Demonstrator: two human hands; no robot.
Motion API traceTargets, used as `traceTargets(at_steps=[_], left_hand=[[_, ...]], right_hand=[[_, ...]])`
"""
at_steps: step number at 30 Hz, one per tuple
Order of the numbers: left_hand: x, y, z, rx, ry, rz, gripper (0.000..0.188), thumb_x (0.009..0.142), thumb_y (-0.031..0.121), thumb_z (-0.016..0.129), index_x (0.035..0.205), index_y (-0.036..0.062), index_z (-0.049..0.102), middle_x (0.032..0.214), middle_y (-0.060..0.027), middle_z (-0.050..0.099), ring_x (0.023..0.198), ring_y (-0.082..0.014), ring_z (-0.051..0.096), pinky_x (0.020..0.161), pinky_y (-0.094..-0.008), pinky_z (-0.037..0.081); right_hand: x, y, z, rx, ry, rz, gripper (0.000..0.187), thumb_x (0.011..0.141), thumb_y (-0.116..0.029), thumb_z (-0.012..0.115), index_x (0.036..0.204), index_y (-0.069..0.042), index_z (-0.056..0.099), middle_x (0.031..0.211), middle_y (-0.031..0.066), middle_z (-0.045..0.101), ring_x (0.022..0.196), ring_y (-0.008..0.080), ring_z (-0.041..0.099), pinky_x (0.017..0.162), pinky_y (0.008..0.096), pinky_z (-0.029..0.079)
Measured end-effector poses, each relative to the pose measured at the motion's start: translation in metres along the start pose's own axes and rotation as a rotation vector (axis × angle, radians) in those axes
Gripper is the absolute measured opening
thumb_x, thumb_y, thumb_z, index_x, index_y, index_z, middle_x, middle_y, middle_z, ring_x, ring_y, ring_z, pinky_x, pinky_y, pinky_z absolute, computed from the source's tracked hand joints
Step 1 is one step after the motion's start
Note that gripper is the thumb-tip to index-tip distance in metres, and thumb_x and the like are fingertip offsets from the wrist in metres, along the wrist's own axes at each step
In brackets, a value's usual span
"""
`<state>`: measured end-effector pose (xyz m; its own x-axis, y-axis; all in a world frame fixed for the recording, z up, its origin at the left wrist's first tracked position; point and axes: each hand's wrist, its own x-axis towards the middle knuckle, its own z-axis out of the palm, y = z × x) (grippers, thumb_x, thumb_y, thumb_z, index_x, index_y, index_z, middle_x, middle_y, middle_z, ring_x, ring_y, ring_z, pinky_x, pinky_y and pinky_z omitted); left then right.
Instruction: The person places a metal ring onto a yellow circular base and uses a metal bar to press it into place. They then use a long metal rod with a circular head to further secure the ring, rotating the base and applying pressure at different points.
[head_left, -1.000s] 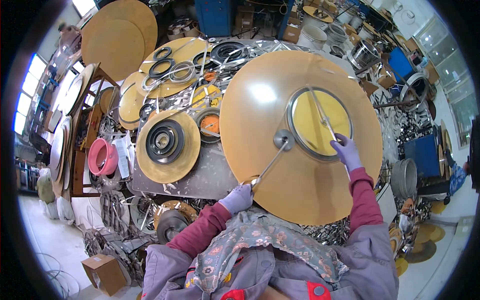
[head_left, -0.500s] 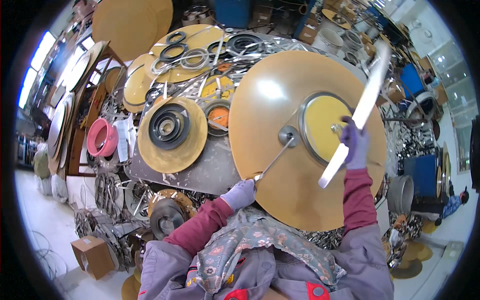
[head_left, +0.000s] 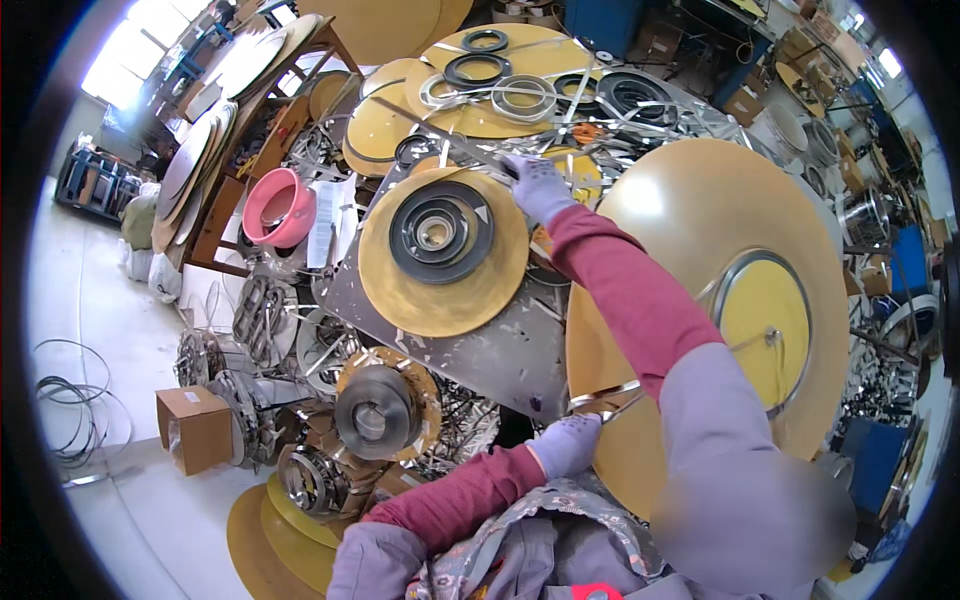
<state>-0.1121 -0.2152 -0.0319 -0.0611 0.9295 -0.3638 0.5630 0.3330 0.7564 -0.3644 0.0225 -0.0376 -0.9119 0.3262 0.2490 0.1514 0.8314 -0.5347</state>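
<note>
My left hand [head_left: 568,445], in a pale purple glove, is closed round the end of a thin metal rod [head_left: 628,397] at the near edge of a large tan disc [head_left: 690,200]. My right arm reaches across the disc to the left. Its gloved right hand [head_left: 540,188] is closed on one end of a long thin metal strip [head_left: 440,132], which slants away to the far left above the table. Below the strip lies a smaller tan disc [head_left: 400,310] with black rings [head_left: 457,262] stacked on it. A yellow round plate [head_left: 765,345] framed by a metal ring sits on the large disc.
A grey table [head_left: 485,355] carries metal offcuts and yellow sheets with rings [head_left: 478,72] at the back. A pink basin [head_left: 280,207] stands to the left. On the floor are a cardboard box [head_left: 195,428], coiled metal strip [head_left: 380,412] and yellow discs [head_left: 265,545].
My right hand has swung from the right side of the large disc to the far left, carrying the metal strip. My left hand still grips the rod. The view has turned left.
</note>
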Motion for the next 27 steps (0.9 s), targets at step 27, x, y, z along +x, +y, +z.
traceTargets(at_steps=[27], left_hand=[[0.004, 0.002, -0.031, 0.099, -0.093, -0.005, 0.020, 0.087, 0.016, 0.053, 0.089, -0.0034, 0.057, 0.077, -0.0265, 0.062, 0.074, -0.0434, 0.062, 0.067, -0.0508, 0.048]], right_hand=[[-0.326, 0.234, -0.399, -1.288, -0.186, 0.431, 0.031, 0.088, -0.017, 0.052, 0.118, -0.013, 0.056, 0.102, 0.0099, 0.060, 0.089, 0.0237, 0.065, 0.070, 0.0354, 0.054]])
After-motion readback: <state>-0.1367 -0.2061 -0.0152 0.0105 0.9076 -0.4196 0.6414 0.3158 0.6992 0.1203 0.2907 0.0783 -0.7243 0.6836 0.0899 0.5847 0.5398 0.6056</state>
